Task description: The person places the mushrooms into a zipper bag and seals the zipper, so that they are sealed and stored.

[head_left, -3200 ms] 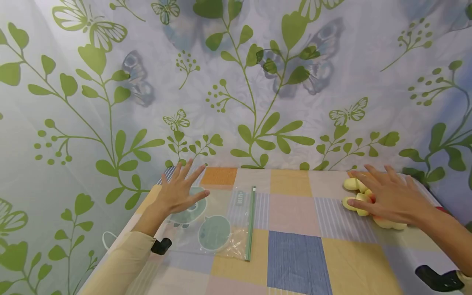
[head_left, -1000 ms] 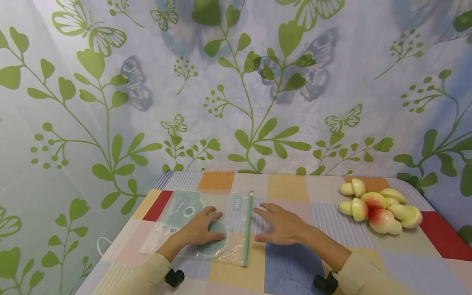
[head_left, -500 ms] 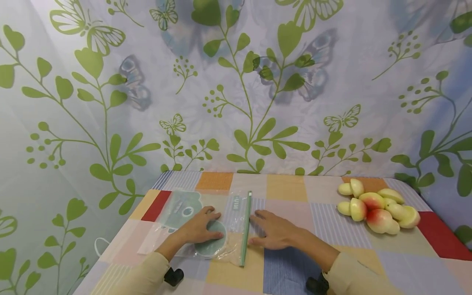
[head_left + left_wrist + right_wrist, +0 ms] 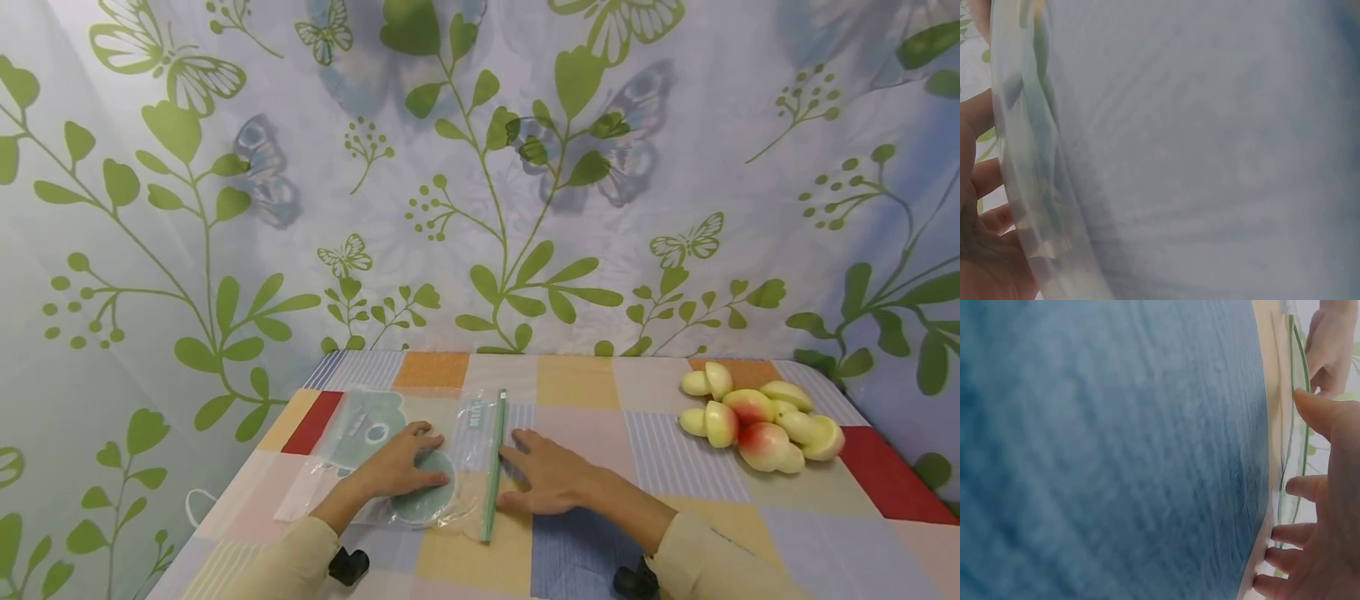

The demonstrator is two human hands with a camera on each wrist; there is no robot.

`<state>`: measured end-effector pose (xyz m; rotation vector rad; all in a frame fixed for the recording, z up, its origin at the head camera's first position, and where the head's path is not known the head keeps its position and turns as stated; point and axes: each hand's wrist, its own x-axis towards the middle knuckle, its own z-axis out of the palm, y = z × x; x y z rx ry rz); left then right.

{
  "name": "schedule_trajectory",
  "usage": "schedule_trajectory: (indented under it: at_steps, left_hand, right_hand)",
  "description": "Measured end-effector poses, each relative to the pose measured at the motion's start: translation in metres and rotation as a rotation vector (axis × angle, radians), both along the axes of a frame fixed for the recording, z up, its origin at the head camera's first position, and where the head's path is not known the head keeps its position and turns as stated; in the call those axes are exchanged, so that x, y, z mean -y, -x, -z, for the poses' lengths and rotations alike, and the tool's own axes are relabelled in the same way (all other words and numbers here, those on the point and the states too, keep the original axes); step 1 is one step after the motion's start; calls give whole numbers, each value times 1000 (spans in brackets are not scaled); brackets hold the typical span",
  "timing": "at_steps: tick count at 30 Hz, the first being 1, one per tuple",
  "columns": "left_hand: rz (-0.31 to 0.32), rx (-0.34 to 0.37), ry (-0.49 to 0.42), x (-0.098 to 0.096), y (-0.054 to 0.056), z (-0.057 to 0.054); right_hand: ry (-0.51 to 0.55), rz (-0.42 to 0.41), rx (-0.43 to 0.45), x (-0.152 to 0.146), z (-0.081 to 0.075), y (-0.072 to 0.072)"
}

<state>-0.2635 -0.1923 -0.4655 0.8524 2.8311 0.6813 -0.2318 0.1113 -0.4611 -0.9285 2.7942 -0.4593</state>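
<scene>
So, one clear bag (image 4: pixel 378 427) — left grip (image 4: pixel 402 467) on it, right grip (image 4: pixel 551 475) beside

Right grip (image 4: pixel 549 477) nearer green zipper (image 4: pixel 494 467)

The left hand (image 4: pixel 401 463) hides part of the round print (image 4: pixel 426 502) on the plastic bag (image 4: pixel 462 446), and right of the bag the right sleeve (image 4: pixel 716 557) runs off the head view's bottom edge.

L hand (image 4: pixel 990 253) on clr bag (image 4: pixel 1027 181)
</scene>
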Motion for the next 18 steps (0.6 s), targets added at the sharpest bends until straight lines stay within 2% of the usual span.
schedule_trajectory:
  at_steps: [10,18]
  left_hand:
    - [-12,-6,2,-2,-2,-2]
    - [-12,2,-21,2,-3,-4]
  right_hand:
    - [-16,26,-68,10,5,-7]
    - [-14,34,-73,12,7,-7]
